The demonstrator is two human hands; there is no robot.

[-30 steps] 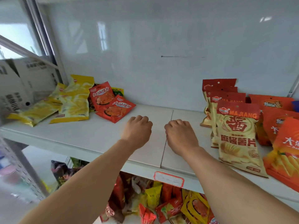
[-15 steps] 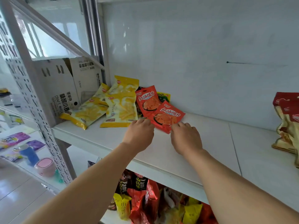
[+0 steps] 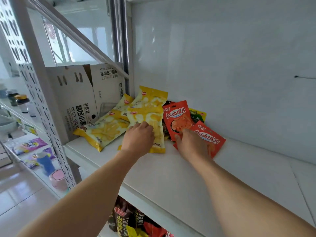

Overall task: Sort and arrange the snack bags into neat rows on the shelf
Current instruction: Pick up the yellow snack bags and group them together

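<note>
Left hand (image 3: 138,139) lies knuckles-up on the front yellow snack bag (image 3: 150,124), fingers curled over its lower half; whether they pinch the film can't be told. Right hand (image 3: 191,144) rests flatter on the near red bag (image 3: 210,139), printed 红油馍片, fingers spread over its lower left corner. Hands apart, one bag each. A second red 红油馍片 bag (image 3: 177,117) leans just behind the right hand, overlapping a green-and-yellow pack (image 3: 198,115) whose label reads "ouSi", the rest hidden. Behind the left hand stands another yellow bag (image 3: 152,97); to its left lies a long yellow bag (image 3: 104,130), tilted, small logos unreadable. All sit in a loose pile at the left end of the white shelf (image 3: 188,177), against the back wall. Left of the pile, past the shelf upright, a grey cardboard carton (image 3: 75,103) reads "CRAFT WHEAT" and 精酿小麦, printed sideways. Below the arms, the lower shelf holds dark and red bags (image 3: 130,221), one reading "Yami". Far left below: purple packets (image 3: 30,145), blue bottle (image 3: 45,162), pink jar (image 3: 58,179).
</note>
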